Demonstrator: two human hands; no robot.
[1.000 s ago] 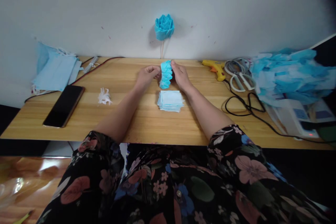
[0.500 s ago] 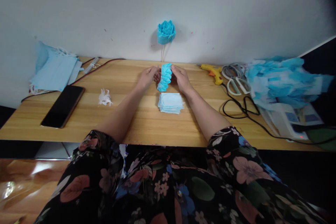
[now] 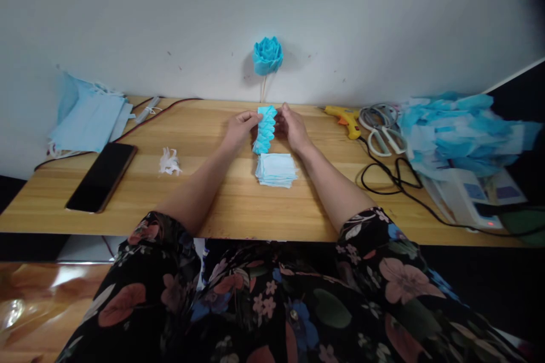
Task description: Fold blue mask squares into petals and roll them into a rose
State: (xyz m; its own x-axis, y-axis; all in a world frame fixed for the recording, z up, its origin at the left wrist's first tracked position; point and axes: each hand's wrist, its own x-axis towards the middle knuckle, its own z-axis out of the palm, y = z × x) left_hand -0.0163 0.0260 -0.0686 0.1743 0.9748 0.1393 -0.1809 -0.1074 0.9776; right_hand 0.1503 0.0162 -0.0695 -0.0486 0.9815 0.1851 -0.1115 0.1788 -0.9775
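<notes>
A pleated strip of blue folded paper (image 3: 264,129) stands on edge near the middle of the wooden table (image 3: 238,204). My left hand (image 3: 239,127) pinches its left side and my right hand (image 3: 293,126) pinches its right side, fingers closed on the folds. Just in front of it lies a stack of pale blue paper squares (image 3: 276,169). A finished blue paper rose (image 3: 267,56) on a thin stick leans against the white wall behind.
A black phone (image 3: 101,176) and blue face masks (image 3: 87,118) lie at the left, with white scraps (image 3: 169,160) nearby. At the right are a yellow glue gun (image 3: 346,119), scissors (image 3: 381,126), a black cable (image 3: 398,181) and a heap of blue paper (image 3: 460,133).
Both hands have kept hold of the pleated strip and squeezed it a little narrower, shifting it slightly. The camera view has tilted a little.
</notes>
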